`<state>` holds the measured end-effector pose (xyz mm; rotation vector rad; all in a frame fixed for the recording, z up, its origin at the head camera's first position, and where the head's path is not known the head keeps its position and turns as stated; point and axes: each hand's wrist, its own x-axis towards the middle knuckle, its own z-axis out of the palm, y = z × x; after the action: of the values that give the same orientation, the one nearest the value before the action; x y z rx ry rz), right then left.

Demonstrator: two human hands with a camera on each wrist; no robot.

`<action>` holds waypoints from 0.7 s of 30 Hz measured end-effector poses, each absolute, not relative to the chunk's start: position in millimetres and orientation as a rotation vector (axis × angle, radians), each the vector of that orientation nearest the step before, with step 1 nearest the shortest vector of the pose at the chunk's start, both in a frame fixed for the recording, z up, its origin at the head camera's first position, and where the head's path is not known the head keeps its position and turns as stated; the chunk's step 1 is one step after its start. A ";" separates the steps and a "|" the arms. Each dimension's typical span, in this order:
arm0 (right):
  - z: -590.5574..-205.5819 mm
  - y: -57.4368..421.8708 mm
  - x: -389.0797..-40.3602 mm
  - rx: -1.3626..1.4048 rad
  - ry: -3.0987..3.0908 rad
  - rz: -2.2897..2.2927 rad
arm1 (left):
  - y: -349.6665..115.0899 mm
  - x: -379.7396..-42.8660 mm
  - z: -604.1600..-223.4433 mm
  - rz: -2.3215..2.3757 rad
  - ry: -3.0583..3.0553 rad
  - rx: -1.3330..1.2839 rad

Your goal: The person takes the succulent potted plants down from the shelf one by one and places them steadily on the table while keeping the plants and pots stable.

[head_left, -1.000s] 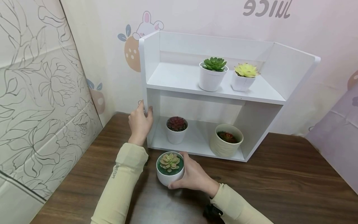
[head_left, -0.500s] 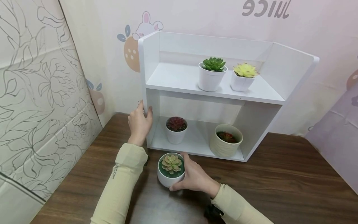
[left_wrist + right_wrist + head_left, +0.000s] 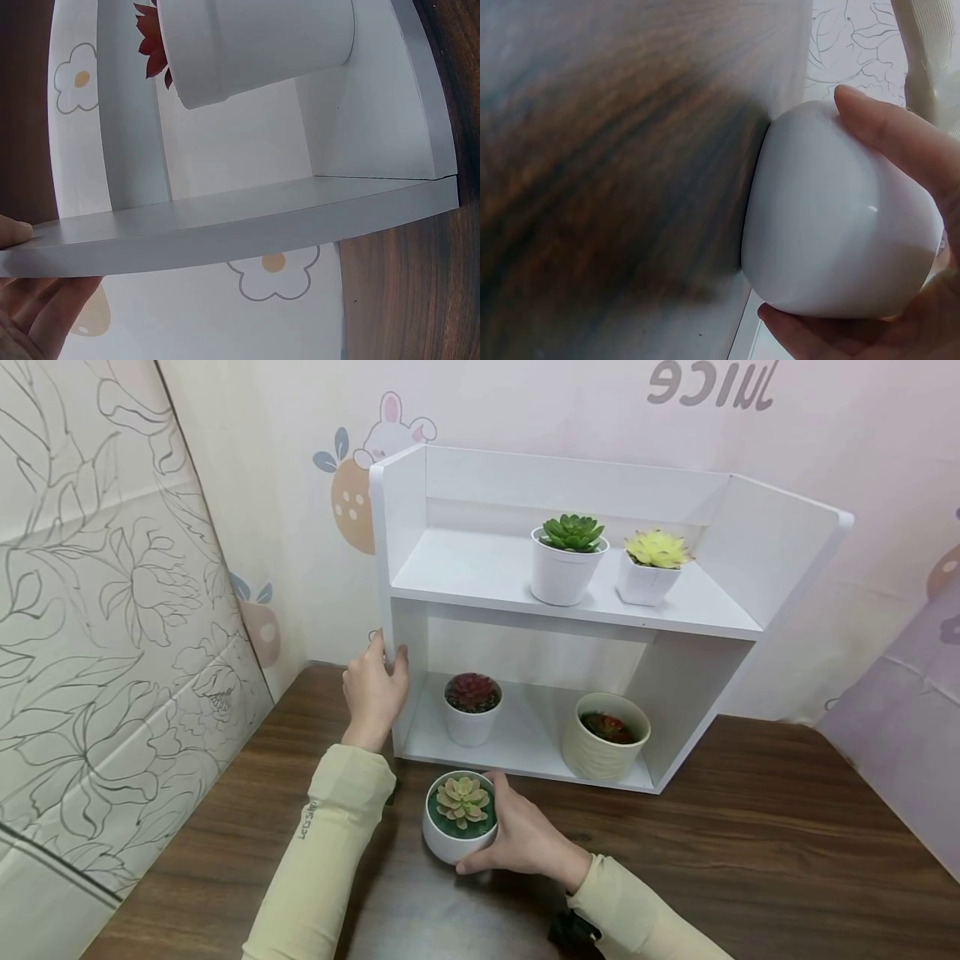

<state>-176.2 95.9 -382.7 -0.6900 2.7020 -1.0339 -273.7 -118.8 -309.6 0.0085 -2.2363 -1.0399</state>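
Note:
My right hand (image 3: pixel 525 837) grips a round white pot with a pale green succulent (image 3: pixel 462 803), thumb on the near side and fingers on the far side. In the right wrist view the white pot (image 3: pixel 832 217) has its base against the tabletop. My left hand (image 3: pixel 372 697) holds the left side panel of a white two-tier shelf (image 3: pixel 465 564). The left wrist view has the thumb on the panel's inner face and the fingers (image 3: pixel 64 307) on its outer face.
A dark red succulent (image 3: pixel 472 714) and a cream pot (image 3: pixel 603 747) stand on the lower tier. Above them are a green succulent (image 3: pixel 567 564) and a yellow one (image 3: pixel 652 572). The brown wooden table (image 3: pixel 757 852) reaches back to a patterned wall.
My right hand and the potted succulent have shifted slightly right and toward me in the head view. My left hand keeps its hold on the shelf panel.

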 end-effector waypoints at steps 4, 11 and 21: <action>-383.3 96.4 -176.1 -0.714 2.701 -1.034 | -119.1 -273.8 -309.3 -1.037 -2.237 0.017; -383.0 97.6 -176.0 -0.739 2.680 -1.042 | -119.6 -273.6 -310.8 -1.040 -2.238 0.010; -377.7 100.8 -175.2 -0.728 2.679 -1.059 | -118.8 -273.2 -310.1 -1.040 -2.230 0.007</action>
<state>-175.2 100.8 -377.7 -0.7280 2.6789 -1.0592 -273.2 -118.8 -310.1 0.0068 -2.2297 -1.0404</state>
